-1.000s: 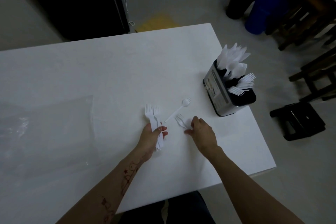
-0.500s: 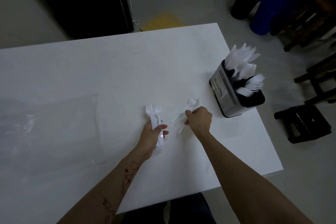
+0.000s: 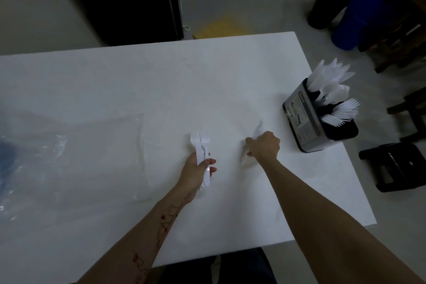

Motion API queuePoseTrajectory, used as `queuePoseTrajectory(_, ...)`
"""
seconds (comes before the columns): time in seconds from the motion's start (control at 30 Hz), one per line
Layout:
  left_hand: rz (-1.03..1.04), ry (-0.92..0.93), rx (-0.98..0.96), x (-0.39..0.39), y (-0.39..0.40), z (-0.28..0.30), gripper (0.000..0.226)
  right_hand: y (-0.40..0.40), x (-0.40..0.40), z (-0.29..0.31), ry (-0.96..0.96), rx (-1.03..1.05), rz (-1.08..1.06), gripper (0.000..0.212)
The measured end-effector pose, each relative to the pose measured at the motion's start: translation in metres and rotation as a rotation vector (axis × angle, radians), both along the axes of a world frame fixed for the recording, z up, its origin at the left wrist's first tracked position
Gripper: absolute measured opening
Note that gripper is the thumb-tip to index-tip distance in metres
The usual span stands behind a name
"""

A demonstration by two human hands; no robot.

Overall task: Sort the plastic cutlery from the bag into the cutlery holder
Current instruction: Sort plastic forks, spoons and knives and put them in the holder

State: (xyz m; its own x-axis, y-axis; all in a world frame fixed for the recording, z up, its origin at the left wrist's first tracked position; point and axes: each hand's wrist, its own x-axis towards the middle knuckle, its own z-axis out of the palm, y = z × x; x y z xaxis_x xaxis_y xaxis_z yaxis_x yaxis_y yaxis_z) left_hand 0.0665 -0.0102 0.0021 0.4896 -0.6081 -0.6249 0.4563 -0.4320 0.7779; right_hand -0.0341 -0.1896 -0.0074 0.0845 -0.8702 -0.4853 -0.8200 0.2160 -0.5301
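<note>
Moved: right hand [image 3: 265, 146] lifted its blurry cutlery [image 3: 244, 157] off the table [image 3: 138, 80]
Left hand [image 3: 196, 168]: fist round two forks [image 3: 201, 143]
Holder [image 3: 304, 120] label: unreadable

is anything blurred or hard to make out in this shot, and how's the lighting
Head view: dim, bluish light; white plastic cutlery in the right hand is motion-blurred, type unclear; the white plastic forks in the left hand are sharp; the clear plastic bag barely stands out from the white table; wide-angle bending at the edges.

Bare forearms, red drawings on left forearm [image 3: 161, 226]
</note>
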Motion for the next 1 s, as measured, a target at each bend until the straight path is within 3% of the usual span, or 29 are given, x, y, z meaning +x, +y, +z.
queuePoseTrajectory(0.1, -0.004, 0.007, -0.007, 0.001, 0.000, 0.003, 0.024, 0.003, -0.009, 0.010, -0.052, 0.019, -0.005, 0.019)
queuePoseTrajectory(0.27, -0.049, 0.045, -0.029, 0.001, -0.007, 0.010, 0.027, 0.019, -0.012, 0.044, -0.374, 0.310, 0.124, 0.011)
queuePoseTrajectory(0.37, -0.134, 0.037, -0.058, -0.004, -0.014, 0.020, 0.028, 0.030, -0.010, 0.055, -0.364, 0.336, 0.210, 0.007)
queuePoseTrajectory(0.53, -0.269, 0.025, -0.125, -0.010, -0.023, 0.031, 0.028, 0.031, -0.020, 0.061, -0.365, 0.294, 0.139, 0.010)
queuePoseTrajectory(0.73, -0.408, -0.032, -0.091, -0.028, -0.043, 0.047, 0.024, 0.022, -0.038, 0.077, -0.395, 0.232, 0.202, 0.016)
queuePoseTrajectory(0.8, -0.446, -0.083, -0.072, -0.031, -0.054, 0.054, 0.029, 0.012, -0.047, 0.088, -0.421, 0.247, 0.233, 0.027)
queuePoseTrajectory(0.9, -0.526, -0.203, -0.115, -0.039, -0.076, 0.070, 0.024, -0.010, -0.060, 0.113, -0.486, 0.279, 0.209, 0.061)
queuePoseTrajectory(1.0, -0.668, -0.336, -0.170, -0.054, -0.110, 0.096, 0.025, -0.039, -0.075, 0.143, -0.616, 0.122, 0.249, 0.074)
